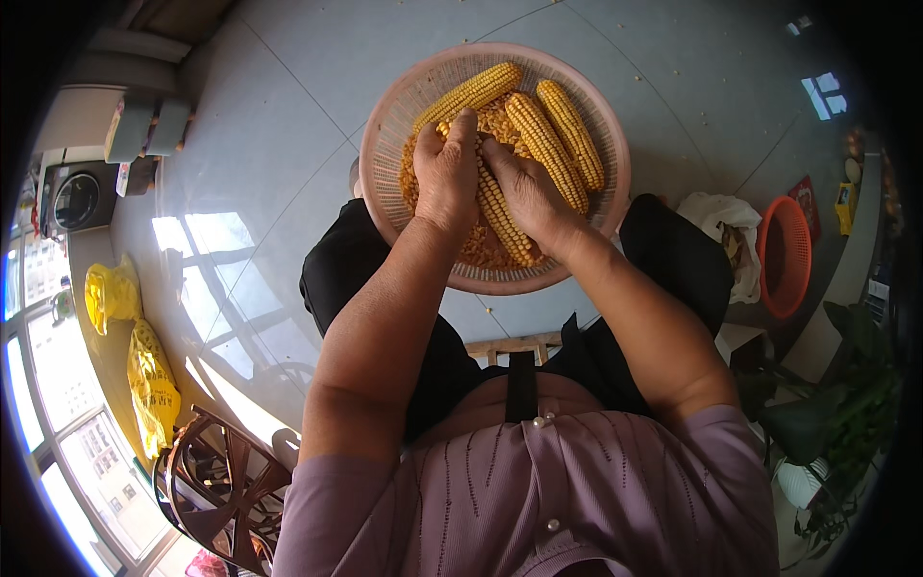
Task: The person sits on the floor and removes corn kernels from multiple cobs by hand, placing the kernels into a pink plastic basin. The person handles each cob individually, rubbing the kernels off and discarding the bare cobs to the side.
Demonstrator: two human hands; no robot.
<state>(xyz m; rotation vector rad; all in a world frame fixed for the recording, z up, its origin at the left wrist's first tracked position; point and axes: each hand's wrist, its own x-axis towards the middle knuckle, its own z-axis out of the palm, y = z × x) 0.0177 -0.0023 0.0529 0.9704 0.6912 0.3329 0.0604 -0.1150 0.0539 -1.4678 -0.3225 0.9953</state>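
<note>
A round pink plastic basket (376, 184) rests at my knees, with loose corn kernels (497, 124) across its bottom. Both hands close around one ear of corn (502, 209) that slants down to the right over the kernels. My left hand (448, 169) grips its upper end from the left, thumb pointing up. From the right, my right hand (530, 187) holds the same ear, its thumb near the other hand. Some of the ear's upper end is hidden by my fingers. Another ear (469, 95) lies at the back left; two more ears (546, 151) (571, 133) lie on the right.
Right of my knee are a white plastic bag (710, 209), a red plastic basket (768, 256) and a leafy plant (807, 418). Yellow bags (153, 386) and a dark wooden chair (231, 505) stand at the left. Scattered kernels dot the tiled floor (288, 144).
</note>
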